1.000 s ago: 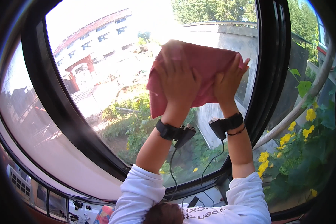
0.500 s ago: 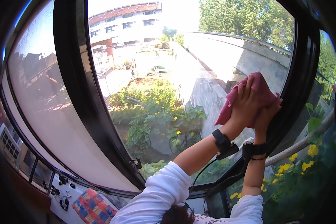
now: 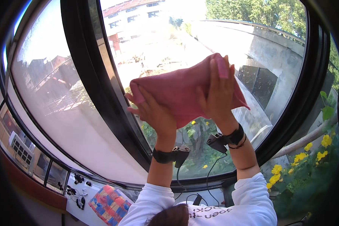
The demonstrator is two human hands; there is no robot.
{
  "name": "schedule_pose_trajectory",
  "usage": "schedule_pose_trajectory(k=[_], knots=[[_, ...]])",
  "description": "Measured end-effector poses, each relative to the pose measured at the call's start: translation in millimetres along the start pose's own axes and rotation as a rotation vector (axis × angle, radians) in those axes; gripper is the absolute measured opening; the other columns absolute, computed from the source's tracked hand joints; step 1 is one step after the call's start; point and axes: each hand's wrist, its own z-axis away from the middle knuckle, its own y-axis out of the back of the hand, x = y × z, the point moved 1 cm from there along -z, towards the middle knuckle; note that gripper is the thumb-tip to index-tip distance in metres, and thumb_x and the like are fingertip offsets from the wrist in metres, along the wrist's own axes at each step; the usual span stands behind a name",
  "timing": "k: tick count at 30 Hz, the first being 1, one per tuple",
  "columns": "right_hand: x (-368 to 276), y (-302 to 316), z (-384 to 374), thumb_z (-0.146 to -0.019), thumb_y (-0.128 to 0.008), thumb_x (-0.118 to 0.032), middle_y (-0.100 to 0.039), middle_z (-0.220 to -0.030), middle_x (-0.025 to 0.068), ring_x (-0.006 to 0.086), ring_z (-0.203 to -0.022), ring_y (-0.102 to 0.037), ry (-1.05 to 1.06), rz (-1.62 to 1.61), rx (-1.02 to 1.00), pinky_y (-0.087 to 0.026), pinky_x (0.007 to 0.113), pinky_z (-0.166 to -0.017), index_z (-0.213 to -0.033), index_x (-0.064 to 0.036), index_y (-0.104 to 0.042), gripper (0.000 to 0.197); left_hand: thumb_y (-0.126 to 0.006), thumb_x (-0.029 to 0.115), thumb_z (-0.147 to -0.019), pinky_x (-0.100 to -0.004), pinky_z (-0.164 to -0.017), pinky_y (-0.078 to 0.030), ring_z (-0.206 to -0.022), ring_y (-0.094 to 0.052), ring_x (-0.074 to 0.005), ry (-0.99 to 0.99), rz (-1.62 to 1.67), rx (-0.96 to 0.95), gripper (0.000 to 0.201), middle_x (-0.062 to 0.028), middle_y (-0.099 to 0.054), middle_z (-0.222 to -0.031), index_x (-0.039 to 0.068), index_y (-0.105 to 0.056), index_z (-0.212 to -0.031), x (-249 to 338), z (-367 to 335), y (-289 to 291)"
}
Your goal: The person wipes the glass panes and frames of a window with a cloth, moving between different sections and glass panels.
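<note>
A dusky pink cloth is stretched between my two hands in front of the window glass. My left hand grips its left end, with a corner folded over some of the fingers and the other fingertips near the black window frame. Farther right and higher, my right hand holds the other end, the upper corner wrapped over its fingers. The cloth's lower right corner hangs past that wrist. Each wrist wears a black strap with a small cabled device.
Thick black window frame bars stand at both sides of the pane. A white table at the lower left bears a patchwork cloth and several small black items. Outside are a concrete wall and yellow-flowered plants.
Both hands have come away from the right frame toward the left, my left hand farthest. The bunched cloth is now spread out between them.
</note>
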Motion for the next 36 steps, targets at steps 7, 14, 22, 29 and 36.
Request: schedule_pose_trajectory(k=[7, 14, 22, 29, 36], knots=[[-53, -42, 81, -0.074, -0.047, -0.033, -0.041, -0.119, 0.0164, 0.0334, -0.112, -0.038, 0.208, 0.015, -0.200, -0.029, 0.046, -0.090, -0.113, -0.0021, -0.047, 0.050, -0.046, 0.032, -0.078, -0.0579, -0.094, -0.005, -0.124, -0.010, -0.0388, 0.017, -0.318, -0.422, 0.063, -0.0174, -0.017, -0.135, -0.002, -0.024, -0.126, -40, 81, 16], [-23, -24, 87, -0.068, -0.051, -0.031, -0.036, -0.126, 0.0117, 0.0293, -0.120, -0.030, -0.018, 0.078, -0.145, -0.020, 0.047, -0.095, -0.118, -0.0049, -0.043, 0.057, -0.051, 0.022, -0.070, -0.0574, -0.095, -0.006, -0.121, -0.005, -0.0486, -0.018, -0.197, -0.295, 0.074, -0.0309, -0.013, -0.129, -0.003, -0.013, -0.129, -35, 109, 12], [97, 42, 57, -0.063, -0.049, -0.017, -0.032, -0.125, 0.0172, 0.0356, -0.122, -0.021, -0.280, 0.298, 0.084, -0.008, 0.055, -0.097, -0.122, 0.0021, -0.033, 0.065, -0.037, 0.030, -0.078, -0.0548, -0.096, -0.014, -0.115, -0.021, -0.0503, -0.349, 0.025, -0.078, 0.064, -0.0331, -0.026, -0.123, -0.001, -0.015, -0.130, 81, 78, -32], [208, 108, 109, -0.070, -0.047, -0.021, -0.035, -0.120, 0.0220, 0.0366, -0.123, -0.017, -0.496, 0.721, -0.011, -0.010, 0.054, -0.098, -0.124, 0.0059, -0.025, 0.065, -0.040, 0.026, -0.077, -0.0561, -0.095, -0.014, -0.118, -0.020, -0.0460, -0.721, 0.227, -0.179, 0.055, -0.0323, -0.037, -0.113, -0.012, -0.033, -0.116, 192, 128, -70], [213, 115, 201, -0.077, -0.041, -0.027, -0.025, -0.130, 0.0208, 0.0399, -0.122, -0.017, -0.567, 0.672, -0.255, -0.010, 0.056, -0.096, -0.124, 0.0040, -0.029, 0.057, -0.050, 0.018, -0.069, -0.0550, -0.094, -0.018, -0.122, -0.017, -0.0408, -0.953, 0.291, -0.515, 0.050, -0.0277, -0.032, -0.121, -0.008, -0.040, -0.110, 204, 233, -98]])
